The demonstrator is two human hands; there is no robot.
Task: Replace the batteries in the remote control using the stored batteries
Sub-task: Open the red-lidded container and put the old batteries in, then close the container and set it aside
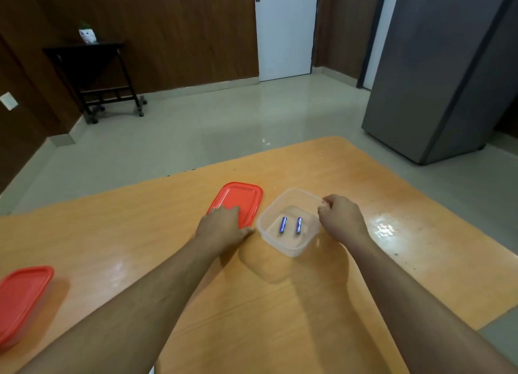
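A clear plastic container [290, 249] stands open on the wooden table. Two blue batteries [283, 225] [299, 225] lie side by side on its floor. Its red lid [243, 198] lies flat on the table just to the left. My left hand [224, 228] rests on the lid's near edge, fingers on top and thumb at its side. My right hand [340, 219] is curled on the container's right rim, fingertips pinching it. No remote control is in view.
A second container with a red lid [19, 300] sits at the table's left edge. The orange wooden table [280, 317] ends shortly beyond the open container. On the floor behind are a dark side table [92, 73] and a grey cabinet [437, 79].
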